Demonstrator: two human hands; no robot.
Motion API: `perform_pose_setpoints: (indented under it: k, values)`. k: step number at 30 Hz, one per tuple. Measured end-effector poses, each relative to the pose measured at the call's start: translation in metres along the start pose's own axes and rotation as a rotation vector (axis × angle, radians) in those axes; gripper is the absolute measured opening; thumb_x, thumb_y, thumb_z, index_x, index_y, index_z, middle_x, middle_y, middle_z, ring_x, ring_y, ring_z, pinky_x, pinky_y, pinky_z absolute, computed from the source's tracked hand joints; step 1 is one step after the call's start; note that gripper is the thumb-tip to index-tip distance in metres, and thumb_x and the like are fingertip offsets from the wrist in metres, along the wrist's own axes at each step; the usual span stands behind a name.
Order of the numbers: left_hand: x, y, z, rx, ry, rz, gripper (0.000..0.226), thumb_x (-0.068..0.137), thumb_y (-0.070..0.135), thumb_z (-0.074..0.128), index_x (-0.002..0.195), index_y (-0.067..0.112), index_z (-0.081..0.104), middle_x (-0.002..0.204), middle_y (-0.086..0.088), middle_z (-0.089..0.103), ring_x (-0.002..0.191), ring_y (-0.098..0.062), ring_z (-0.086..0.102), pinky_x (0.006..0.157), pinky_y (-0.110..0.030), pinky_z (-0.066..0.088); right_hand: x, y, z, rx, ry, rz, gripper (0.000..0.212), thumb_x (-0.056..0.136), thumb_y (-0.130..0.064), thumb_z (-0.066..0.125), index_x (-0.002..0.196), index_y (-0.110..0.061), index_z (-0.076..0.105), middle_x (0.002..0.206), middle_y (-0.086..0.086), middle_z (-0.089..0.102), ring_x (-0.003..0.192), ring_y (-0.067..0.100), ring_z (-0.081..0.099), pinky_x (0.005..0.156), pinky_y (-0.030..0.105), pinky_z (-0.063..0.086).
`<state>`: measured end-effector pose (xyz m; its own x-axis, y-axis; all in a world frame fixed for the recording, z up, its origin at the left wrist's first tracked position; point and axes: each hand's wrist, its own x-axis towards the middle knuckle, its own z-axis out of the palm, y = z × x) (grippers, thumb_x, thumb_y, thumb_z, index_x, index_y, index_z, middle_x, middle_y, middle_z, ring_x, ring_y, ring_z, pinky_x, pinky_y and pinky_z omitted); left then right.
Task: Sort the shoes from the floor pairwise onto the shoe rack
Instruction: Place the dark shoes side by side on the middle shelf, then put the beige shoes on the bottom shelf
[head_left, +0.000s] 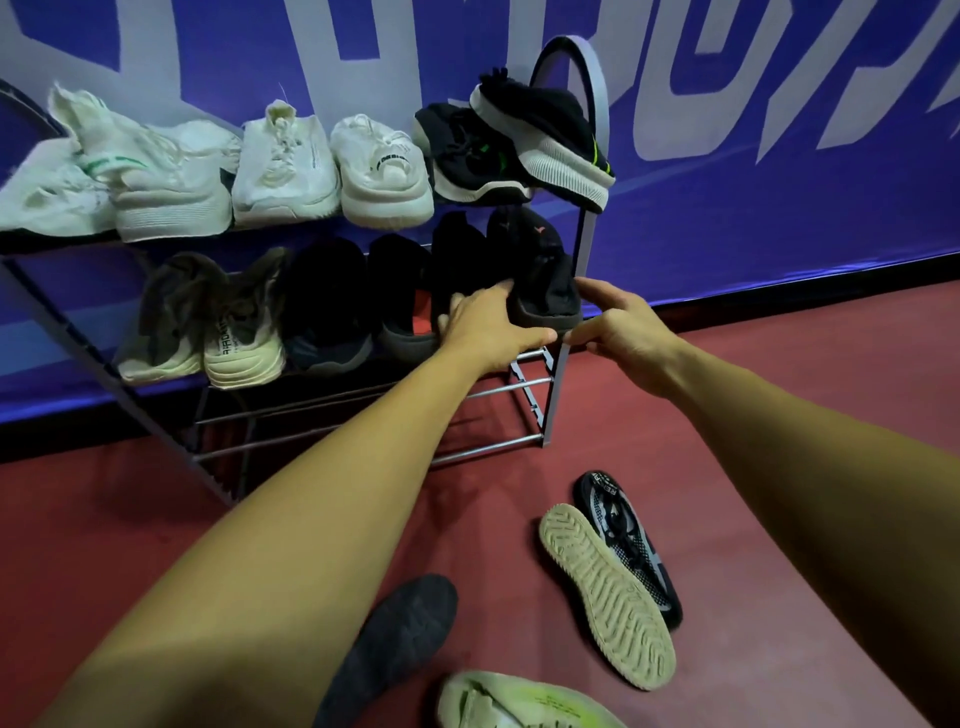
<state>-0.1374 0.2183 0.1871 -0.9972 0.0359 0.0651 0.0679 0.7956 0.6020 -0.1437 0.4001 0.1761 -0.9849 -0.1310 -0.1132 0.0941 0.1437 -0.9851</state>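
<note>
A grey metal shoe rack (549, 395) stands against the blue wall. Its top shelf carries white sneakers (283, 161) and two black sneakers with white soles (545, 135). The middle shelf holds olive shoes (208, 322) and black shoes. At that shelf's right end sits a black shoe with a red logo (540, 270). My left hand (488, 327) rests spread on its left side, and my right hand (618, 332) touches its right side and the rack post. On the floor lie a black-and-white patterned shoe (621, 535), a shoe turned sole up (605, 592), a dark grey sole (395, 644) and a pale green shoe (514, 701).
The rack's bottom rails (332, 421) carry nothing. Red floor (779, 338) stretches to the right of the rack. A black baseboard runs under the blue wall banner (779, 182).
</note>
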Motion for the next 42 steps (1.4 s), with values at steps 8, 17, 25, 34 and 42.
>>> perform_pose_setpoints:
  k: [8,17,25,34,42]
  values:
    - [0.020,0.003,0.016,-0.011,0.078,-0.019,0.069,0.076,0.054,0.072,0.139,0.038,0.048,0.135,0.002,0.061,0.132,-0.033,0.046,0.109,-0.044,0.035,0.018,0.004,0.008,0.036,0.159,-0.045,0.072,0.072,0.011,0.062,0.139,-0.015,0.055,0.120,-0.009,0.065,0.113,0.017,0.063,0.080,0.022,0.048]
    - [0.028,0.001,0.017,-0.074,0.026,-0.039,0.070,0.076,0.046,0.074,0.140,0.034,0.049,0.133,0.003,0.062,0.129,-0.029,0.050,0.109,-0.045,0.038,0.019,0.005,0.018,-0.145,0.353,-0.052,0.049,0.084,-0.014,0.064,0.132,-0.014,0.057,0.123,-0.002,0.063,0.107,0.016,0.061,0.085,0.026,0.047]
    - [-0.009,-0.016,-0.011,-0.154,0.053,0.025,0.030,0.081,0.030,0.074,0.109,0.020,0.071,0.087,0.005,0.071,0.076,-0.003,0.061,0.061,-0.003,0.035,-0.006,0.008,0.029,-0.372,0.290,0.107,0.036,0.084,-0.031,0.069,0.107,-0.004,0.063,0.088,0.004,0.061,0.078,0.020,0.055,0.060,0.029,0.041]
    - [-0.112,-0.071,0.001,0.070,-0.230,-0.065,0.030,0.083,0.031,0.075,0.109,0.018,0.071,0.095,-0.001,0.069,0.082,-0.012,0.059,0.075,-0.021,0.042,-0.074,0.056,0.077,-0.598,0.066,0.189,0.050,0.085,-0.035,0.074,0.120,-0.002,0.062,0.117,0.014,0.066,0.111,0.031,0.062,0.095,0.037,0.049]
    - [-0.177,-0.127,0.045,0.219,-0.467,-0.138,0.035,0.084,0.030,0.074,0.115,0.016,0.068,0.105,-0.005,0.069,0.101,-0.022,0.064,0.080,-0.022,0.041,-0.128,0.146,0.108,-0.786,-0.150,0.331,0.064,0.081,-0.046,0.074,0.132,-0.010,0.060,0.136,0.009,0.061,0.126,0.028,0.056,0.105,0.032,0.043]
